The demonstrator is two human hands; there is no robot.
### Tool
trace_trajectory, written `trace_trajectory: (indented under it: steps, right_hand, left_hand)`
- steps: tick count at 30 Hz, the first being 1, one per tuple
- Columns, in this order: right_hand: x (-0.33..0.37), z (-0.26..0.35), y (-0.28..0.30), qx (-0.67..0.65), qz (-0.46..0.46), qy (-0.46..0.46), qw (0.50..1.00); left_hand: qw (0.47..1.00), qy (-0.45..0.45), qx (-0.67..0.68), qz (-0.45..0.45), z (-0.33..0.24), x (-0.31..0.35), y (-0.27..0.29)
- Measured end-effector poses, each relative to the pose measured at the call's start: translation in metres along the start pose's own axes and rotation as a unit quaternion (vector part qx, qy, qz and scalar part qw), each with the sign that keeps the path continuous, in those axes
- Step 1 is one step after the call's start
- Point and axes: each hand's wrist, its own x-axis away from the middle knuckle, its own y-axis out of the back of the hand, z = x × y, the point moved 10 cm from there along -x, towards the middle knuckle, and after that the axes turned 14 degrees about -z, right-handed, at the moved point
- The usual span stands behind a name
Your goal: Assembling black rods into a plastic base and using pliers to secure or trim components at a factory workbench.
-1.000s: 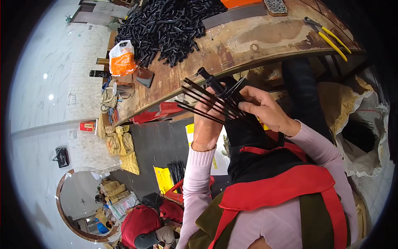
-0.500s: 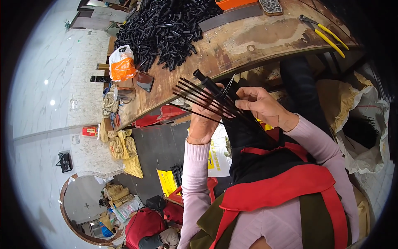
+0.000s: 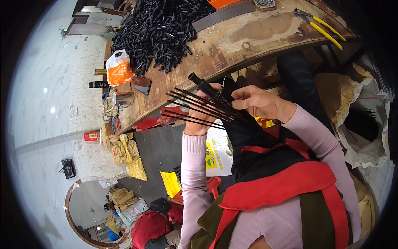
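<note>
My left hand (image 3: 198, 118) is closed around a black plastic tube (image 3: 203, 85) with a ringed collar, held upright at a tilt over my lap. Several thin black rods (image 3: 195, 108), like umbrella ribs, fan out across that hand from beside the collar. Fine wire (image 3: 223, 88) shows at the collar's right side. My right hand (image 3: 259, 101) is at the right of the collar, thumb and fingertips pinched together. What lies between those fingertips is too small or hidden to make out. The rods' lower ends merge with the dark apron (image 3: 253, 162).
On the wooden bench (image 3: 232, 45) ahead are a heap of black tubes (image 3: 161, 31), yellow-handled pliers (image 3: 325, 33), a tray of small metal pieces (image 3: 264, 4), a phone (image 3: 142, 85) and a plastic bag (image 3: 119, 68). An open sack (image 3: 346, 145) stands right. A person in red (image 3: 151, 228) is at lower left.
The tube and rods have shifted slightly left and lower, with the rods fanned a little wider. The thin wire ends that stuck up by the collar show less. Both hands keep their hold.
</note>
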Motion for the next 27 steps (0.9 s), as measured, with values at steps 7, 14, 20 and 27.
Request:
trace_trajectory:
  steps: [7, 14, 20, 27]
  right_hand:
    - [0.013, 0.015, -0.004, 0.041, -0.037, 0.143, 0.988]
    - [0.013, 0.017, -0.001, 0.033, -0.034, 0.163, 0.985]
    - [0.008, 0.012, 0.002, 0.012, -0.021, 0.134, 0.991]
    - [0.008, 0.005, 0.000, -0.037, -0.003, 0.001, 0.999]
  left_hand:
    - [0.998, -0.033, 0.054, 0.002, -0.007, -0.004, -0.011]
    - [0.998, -0.026, 0.055, 0.007, -0.007, -0.001, -0.017]
    - [0.998, -0.055, 0.026, 0.012, -0.009, -0.003, -0.013]
    - [0.992, -0.053, -0.106, -0.029, -0.002, -0.007, -0.003]
